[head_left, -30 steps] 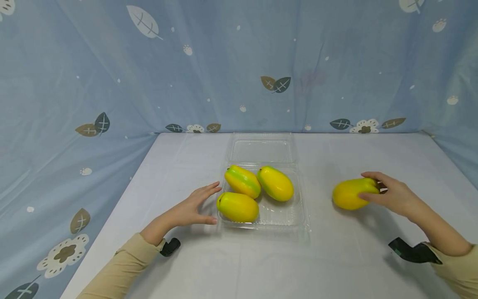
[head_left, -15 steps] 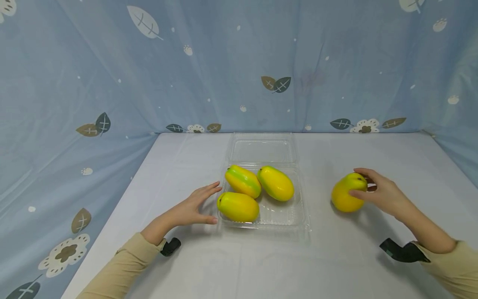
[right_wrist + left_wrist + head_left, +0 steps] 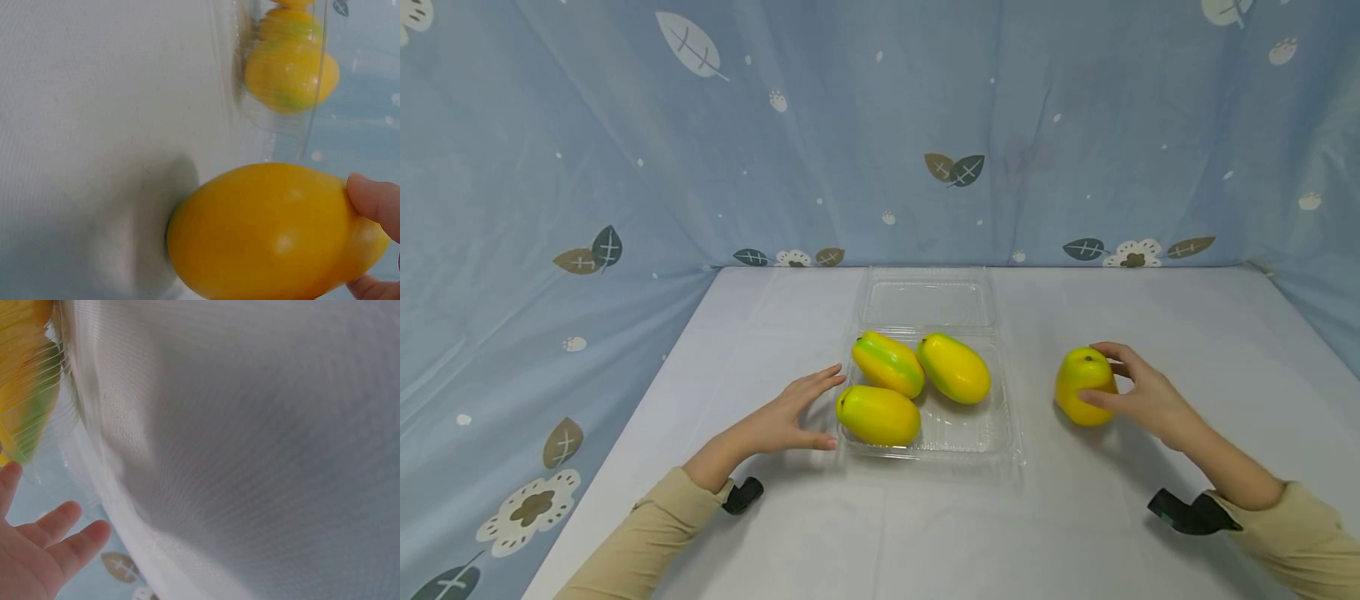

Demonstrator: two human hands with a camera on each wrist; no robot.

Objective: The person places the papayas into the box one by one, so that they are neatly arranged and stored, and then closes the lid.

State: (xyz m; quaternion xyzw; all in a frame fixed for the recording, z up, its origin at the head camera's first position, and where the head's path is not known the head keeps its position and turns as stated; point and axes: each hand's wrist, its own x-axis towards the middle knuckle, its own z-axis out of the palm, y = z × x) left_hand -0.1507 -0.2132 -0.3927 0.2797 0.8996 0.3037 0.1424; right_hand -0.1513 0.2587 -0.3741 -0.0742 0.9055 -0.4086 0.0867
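My right hand point(image 3: 1153, 404) grips a yellow-green papaya point(image 3: 1081, 392) between thumb and fingers, right of the clear plastic box. The papaya stands nearly upright, stem end up, at or just above the cloth; the right wrist view shows its yellow side point(image 3: 269, 231). Three more papayas lie in the box point(image 3: 966, 433): one at back left point(image 3: 887, 364), one at back right point(image 3: 955, 368), one at front left point(image 3: 877, 416). My left hand point(image 3: 782, 417) is spread at the box's left side, holding nothing; whether its fingertips touch the box I cannot tell.
The box's clear lid point(image 3: 927, 300) lies folded back behind it. A white cloth point(image 3: 880, 533) covers the table. Blue patterned fabric point(image 3: 850, 125) hangs behind and at the sides. The box's front right corner has no papaya in it.
My right hand has moved left with the papaya, which has turned from lying sideways to nearly upright. The left hand, the box and the papayas in it have stayed put.
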